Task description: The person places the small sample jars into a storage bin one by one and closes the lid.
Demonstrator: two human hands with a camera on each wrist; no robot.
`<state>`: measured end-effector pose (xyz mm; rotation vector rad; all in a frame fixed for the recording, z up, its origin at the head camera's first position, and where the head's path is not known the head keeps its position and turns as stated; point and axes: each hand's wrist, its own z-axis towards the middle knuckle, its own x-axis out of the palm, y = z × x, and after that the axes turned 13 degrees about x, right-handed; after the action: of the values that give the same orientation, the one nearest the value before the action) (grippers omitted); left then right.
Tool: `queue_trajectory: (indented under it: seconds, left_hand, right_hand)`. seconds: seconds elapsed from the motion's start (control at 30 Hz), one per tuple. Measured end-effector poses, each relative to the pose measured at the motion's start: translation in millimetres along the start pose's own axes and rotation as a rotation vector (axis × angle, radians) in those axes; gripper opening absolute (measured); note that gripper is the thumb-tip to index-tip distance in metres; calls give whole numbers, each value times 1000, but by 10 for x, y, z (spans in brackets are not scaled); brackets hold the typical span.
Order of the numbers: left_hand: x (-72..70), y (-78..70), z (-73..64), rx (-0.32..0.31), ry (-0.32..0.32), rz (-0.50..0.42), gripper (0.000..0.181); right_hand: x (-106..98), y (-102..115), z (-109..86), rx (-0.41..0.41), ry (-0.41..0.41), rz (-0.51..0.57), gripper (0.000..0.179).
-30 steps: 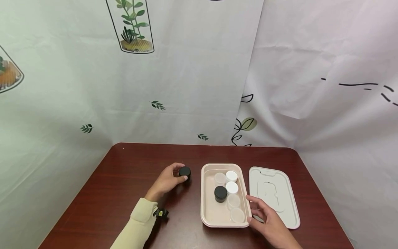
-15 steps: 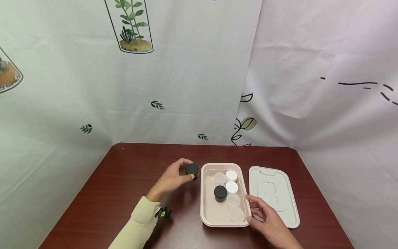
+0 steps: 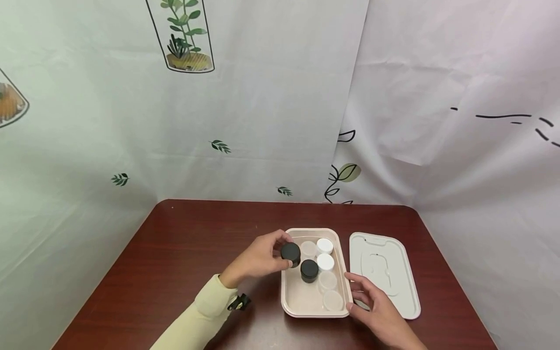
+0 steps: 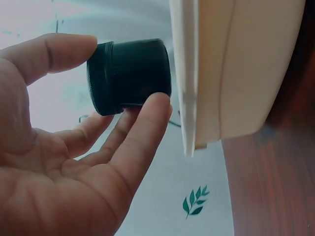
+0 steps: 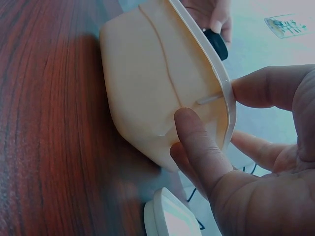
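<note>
Between the thumb and fingers of my left hand (image 3: 258, 256) is a small black jar (image 3: 290, 253), held over the left rim of a pale pink plastic container (image 3: 297, 300). The left wrist view shows the jar (image 4: 140, 73) tipped on its side in that picture, raised to the container's rim (image 4: 186, 83). My right hand (image 3: 379, 311) grips the container's right rim, thumb at the edge and fingers against the outer wall (image 5: 142, 83). Inside stand another black jar (image 3: 309, 271), two white-lidded jars (image 3: 325, 262) and several translucent ones (image 3: 333, 301) along the right side.
A white lid (image 3: 387, 272) lies flat on the dark red table (image 3: 197, 233), right of the container and partly behind my right hand. Printed cloth (image 3: 262, 97) hangs behind the table and along its sides. A dark strap with a camera (image 3: 238, 302) sits at my left wrist.
My left hand has carried the black jar rightward from over the table to above the container's left rim. The right hand keeps its hold on the container, which stays in place.
</note>
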<state>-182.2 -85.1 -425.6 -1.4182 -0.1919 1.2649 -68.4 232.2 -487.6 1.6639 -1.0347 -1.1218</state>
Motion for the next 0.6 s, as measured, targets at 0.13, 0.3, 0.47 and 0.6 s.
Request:
queue_trajectory:
  seconds: [0.13,0.3,0.47,0.6]
  left_hand:
    - [90,-16,33,10,60,42,42]
    - [182,-70,56,22,145,54,41]
    - [279,-142,88,15,246,97,41]
    - [350,-186,115,41,306,145,42]
  right_hand:
    - [-2,3,7,-11,1,6,65]
    - [-4,3,8,-34,-1,9,64]
    - [-11,-2,13,-28,4,11,64]
    - [-12,-14,23,-15,13,8,65]
